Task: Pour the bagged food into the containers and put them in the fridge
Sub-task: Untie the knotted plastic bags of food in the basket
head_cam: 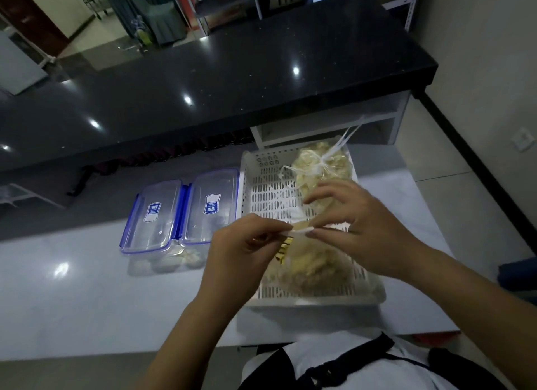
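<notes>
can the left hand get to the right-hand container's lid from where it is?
Probably yes. The left hand is pinching the near bag's top, so it must let go first. The right-hand container sits just left of the basket, with nothing between.

Two clear, blue-trimmed lidded containers [180, 212] are set side by side, lids closed, just left of a white perforated basket [261, 192] in which two tied clear bags of pale yellowish food [316, 163] are laid.
</notes>
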Motion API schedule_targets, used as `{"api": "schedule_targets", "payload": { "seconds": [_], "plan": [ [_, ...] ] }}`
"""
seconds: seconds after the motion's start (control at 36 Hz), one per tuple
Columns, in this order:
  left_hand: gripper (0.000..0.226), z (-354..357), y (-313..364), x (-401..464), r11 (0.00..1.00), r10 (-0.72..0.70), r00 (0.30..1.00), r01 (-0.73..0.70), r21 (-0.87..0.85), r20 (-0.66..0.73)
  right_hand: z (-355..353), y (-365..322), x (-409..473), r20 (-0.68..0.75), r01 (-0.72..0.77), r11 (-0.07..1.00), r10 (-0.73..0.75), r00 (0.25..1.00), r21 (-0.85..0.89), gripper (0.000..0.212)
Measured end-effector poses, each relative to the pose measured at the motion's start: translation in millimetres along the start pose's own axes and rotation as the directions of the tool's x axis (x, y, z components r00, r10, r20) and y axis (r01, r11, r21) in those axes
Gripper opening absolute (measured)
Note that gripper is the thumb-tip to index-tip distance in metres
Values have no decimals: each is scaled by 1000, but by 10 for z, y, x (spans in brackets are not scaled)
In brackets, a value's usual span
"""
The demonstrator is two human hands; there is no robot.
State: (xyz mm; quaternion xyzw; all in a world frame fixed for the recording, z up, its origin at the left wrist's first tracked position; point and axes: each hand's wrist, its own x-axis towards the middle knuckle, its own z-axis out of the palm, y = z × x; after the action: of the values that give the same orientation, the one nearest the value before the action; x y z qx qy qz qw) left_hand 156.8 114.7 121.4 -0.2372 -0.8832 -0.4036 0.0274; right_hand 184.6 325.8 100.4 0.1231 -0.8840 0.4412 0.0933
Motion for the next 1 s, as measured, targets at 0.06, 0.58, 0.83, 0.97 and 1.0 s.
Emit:
{"api": "schedule_targets", "payload": {
  "seconds": [0.06, 0.58, 0.83, 0.97, 1.0],
  "plan": [
    [29, -61, 77, -40, 999, 6, 999, -7, -54, -37, -78, -71, 31, -7, 26, 1000, -26, 1000, 7, 9],
    [26, -15, -98, -320, 860, -406, 880, 277, -428, -246, -293, 195, -232, -117, -144, 954, 180, 977, 262, 18],
    [21, -293, 11, -195, 867, -352, 898, 206, -453, -266, -416, -102, 4, -180, 30, 973, 12, 984, 229, 16],
    [25, -462, 110, -116, 768, -386, 910, 228, -599, -149, -607, -139, 60, -379, 196, 978, -207, 902, -68, 16],
    [26, -484, 129, -103, 731, -393, 913, 238, -640, -109, -625, -134, 69, -390, 203, 974, -228, 892, -103, 18]
  ]
}}
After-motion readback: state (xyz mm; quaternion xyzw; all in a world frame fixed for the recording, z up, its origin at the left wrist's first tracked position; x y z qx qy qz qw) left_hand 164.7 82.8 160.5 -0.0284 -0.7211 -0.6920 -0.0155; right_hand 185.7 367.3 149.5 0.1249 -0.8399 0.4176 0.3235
